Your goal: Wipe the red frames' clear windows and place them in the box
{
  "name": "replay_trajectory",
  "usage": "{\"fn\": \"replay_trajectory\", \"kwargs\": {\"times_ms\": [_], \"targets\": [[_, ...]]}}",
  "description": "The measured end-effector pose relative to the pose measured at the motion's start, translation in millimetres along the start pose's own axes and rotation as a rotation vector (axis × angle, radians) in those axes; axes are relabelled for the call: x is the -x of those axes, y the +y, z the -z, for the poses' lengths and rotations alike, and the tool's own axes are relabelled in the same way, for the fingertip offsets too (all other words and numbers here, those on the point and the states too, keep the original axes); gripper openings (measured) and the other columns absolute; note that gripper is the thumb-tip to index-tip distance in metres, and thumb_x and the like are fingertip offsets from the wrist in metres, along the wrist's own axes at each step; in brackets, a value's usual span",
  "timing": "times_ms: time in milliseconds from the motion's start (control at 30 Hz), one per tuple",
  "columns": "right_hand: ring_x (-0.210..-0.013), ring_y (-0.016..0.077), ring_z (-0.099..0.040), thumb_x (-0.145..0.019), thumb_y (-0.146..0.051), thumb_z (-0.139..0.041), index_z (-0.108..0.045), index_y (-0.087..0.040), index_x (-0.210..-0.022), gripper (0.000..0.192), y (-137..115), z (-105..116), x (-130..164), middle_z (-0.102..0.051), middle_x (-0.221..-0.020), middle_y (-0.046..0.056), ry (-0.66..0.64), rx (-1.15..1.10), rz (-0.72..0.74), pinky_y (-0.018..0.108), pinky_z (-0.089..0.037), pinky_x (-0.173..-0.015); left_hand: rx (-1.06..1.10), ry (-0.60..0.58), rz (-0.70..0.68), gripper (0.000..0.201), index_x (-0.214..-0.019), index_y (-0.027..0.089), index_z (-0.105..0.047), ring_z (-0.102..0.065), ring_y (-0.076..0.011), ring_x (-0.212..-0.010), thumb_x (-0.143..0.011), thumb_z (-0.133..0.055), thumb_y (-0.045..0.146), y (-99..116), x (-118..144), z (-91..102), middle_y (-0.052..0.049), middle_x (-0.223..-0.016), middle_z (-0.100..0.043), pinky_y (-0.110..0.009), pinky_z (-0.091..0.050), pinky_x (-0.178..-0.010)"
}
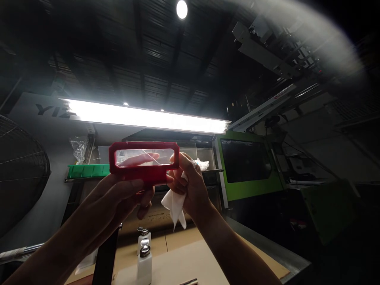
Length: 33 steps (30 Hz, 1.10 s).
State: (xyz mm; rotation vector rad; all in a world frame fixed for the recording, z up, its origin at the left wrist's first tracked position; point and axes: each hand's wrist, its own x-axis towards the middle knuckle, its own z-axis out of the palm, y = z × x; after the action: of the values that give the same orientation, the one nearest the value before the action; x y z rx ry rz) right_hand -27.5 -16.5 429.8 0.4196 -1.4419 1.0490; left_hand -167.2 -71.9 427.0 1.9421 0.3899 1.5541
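Both hands are raised toward a long bright lamp (145, 117). The left hand (118, 198) holds a red frame (144, 160) with a clear window up in front of the light; its fingers (136, 160) lie flat behind the window, showing through it, while the thumb presses the red lower edge from the front, so the frame is pinched between them. The frame sits level, long side across, just below the lamp.

The right hand (187, 182) touches the frame's right end. Its fingers are curled and pressed together, pinching a white cloth (175, 206) that hangs down from the palm in a loose fold. More white cloth shows just above the knuckles; I cannot tell whether it is the same piece.

Below the hands, a tabletop (184, 265) covered in brown card carries two small white bottles (144, 253) with metal pump tops, one just behind the other. To the left a green bin (87, 171) rests on a shelf, with a crumpled clear bag (78, 148) above it and a wire fan guard (20, 174) at the far left. To the right stands a green machine (252, 170) with a dark window.
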Motion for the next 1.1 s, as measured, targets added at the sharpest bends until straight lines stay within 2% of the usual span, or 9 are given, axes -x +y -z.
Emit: {"fn": "replay_trajectory", "kwargs": {"times_ms": [167, 333, 600, 733, 800, 867, 967, 1033, 1100], "targets": [[-0.034, 0.0046, -0.015, -0.075, -0.049, -0.059, -0.057, -0.02, -0.071, 0.029, 2.9, 2.8, -2.1, -0.027, -0.036, -0.012, -0.035, -0.059, -0.124, 0.022, -0.007, -0.035, 0.035, -0.001, 0.027, 0.018, -0.092, 0.02, -0.067, -0.047, -0.0136, -0.05, -0.074, -0.063, 0.023, -4.0, -0.6, 0.0, 0.0, -0.057, -0.057, -0.023, -0.04, -0.041], [-0.033, 0.0049, -0.01, -0.074, -0.072, -0.046, -0.066, -0.017, -0.089, 0.06, 6.7, 8.7, -2.0, -0.025, -0.032, -0.013, -0.161, -0.031, -0.211, 0.023, -0.007, -0.035, 0.008, -0.03, 0.037, 0.013, -0.084, 0.018, -0.069, -0.045, -0.0122, -0.047, -0.076, -0.06, 0.026, -8.8, -3.2, 2.4, -0.001, -0.055, -0.056, -0.022, -0.04, -0.04], [-0.03, 0.0034, -0.009, -0.073, -0.065, -0.055, -0.07, -0.016, -0.091, 0.055, 11.5, 14.7, 0.7, -0.025, -0.031, -0.013, -0.185, -0.147, -0.2, 0.02, -0.007, -0.031, -0.001, 0.028, 0.065, 0.009, -0.071, 0.017, -0.066, -0.051, -0.0115, -0.045, -0.076, -0.06, 0.021, -12.3, -1.3, 1.0, 0.001, -0.051, -0.057, -0.021, -0.046, -0.042], [-0.03, 0.0032, -0.01, -0.074, -0.064, -0.055, -0.069, -0.016, -0.095, 0.055, 10.5, 17.4, 1.1, -0.025, -0.033, -0.014, -0.246, -0.188, -0.227, 0.019, -0.008, -0.03, -0.026, -0.006, 0.061, 0.008, -0.075, 0.02, -0.066, -0.052, -0.0123, -0.045, -0.077, -0.06, 0.024, -12.8, -2.7, 1.2, 0.001, -0.052, -0.057, -0.023, -0.047, -0.044], [-0.03, 0.0032, -0.01, -0.077, -0.063, -0.053, -0.068, -0.016, -0.098, 0.054, 9.2, 17.9, 0.1, -0.025, -0.033, -0.014, -0.261, -0.173, -0.222, 0.019, -0.008, -0.031, -0.057, 0.022, 0.054, 0.007, -0.074, 0.02, -0.066, -0.051, -0.0129, -0.046, -0.076, -0.06, 0.024, -13.6, -4.4, 2.2, 0.001, -0.052, -0.057, -0.023, -0.048, -0.043], [-0.03, 0.0032, -0.01, -0.08, -0.061, -0.051, -0.067, -0.015, -0.101, 0.053, 8.4, 19.0, -0.5, -0.026, -0.033, -0.014, -0.228, -0.142, -0.204, 0.019, -0.009, -0.031, -0.084, 0.082, 0.046, 0.01, -0.068, 0.019, -0.065, -0.05, -0.0129, -0.046, -0.076, -0.06, 0.022, -14.4, -5.4, 4.1, 0.001, -0.051, -0.056, -0.023, -0.048, -0.043], [-0.032, 0.0034, -0.011, -0.082, -0.057, -0.051, -0.065, -0.016, -0.097, 0.045, 8.3, 23.2, 3.2, -0.027, -0.036, -0.014, -0.061, -0.043, -0.115, 0.019, -0.01, -0.032, -0.065, 0.098, 0.046, 0.009, -0.071, 0.019, -0.068, -0.051, -0.0123, -0.046, -0.075, -0.06, 0.021, -15.0, -4.5, 8.6, 0.001, -0.052, -0.058, -0.021, -0.048, -0.043], [-0.033, 0.0034, -0.016, -0.082, -0.05, -0.056, -0.062, -0.018, -0.088, 0.033, 7.9, 26.6, 10.2, -0.031, -0.04, -0.013, 0.072, 0.131, 0.024, 0.018, -0.013, -0.033, -0.034, 0.084, 0.062, 0.012, -0.083, 0.02, -0.07, -0.053, -0.0124, -0.049, -0.078, -0.059, 0.022, -14.8, -2.6, 11.3, 0.001, -0.057, -0.062, -0.021, -0.049, -0.046], [-0.035, 0.0037, -0.024, -0.081, -0.039, -0.063, -0.058, -0.02, -0.084, 0.019, 6.6, 28.1, 19.8, -0.035, -0.043, -0.013, 0.133, 0.438, 0.202, 0.017, -0.019, -0.034, -0.034, 0.085, 0.071, 0.014, -0.089, 0.021, -0.07, -0.057, -0.0125, -0.056, -0.081, -0.058, 0.023, -14.1, -0.7, 12.3, 0.001, -0.065, -0.066, -0.02, -0.052, -0.053]]}}
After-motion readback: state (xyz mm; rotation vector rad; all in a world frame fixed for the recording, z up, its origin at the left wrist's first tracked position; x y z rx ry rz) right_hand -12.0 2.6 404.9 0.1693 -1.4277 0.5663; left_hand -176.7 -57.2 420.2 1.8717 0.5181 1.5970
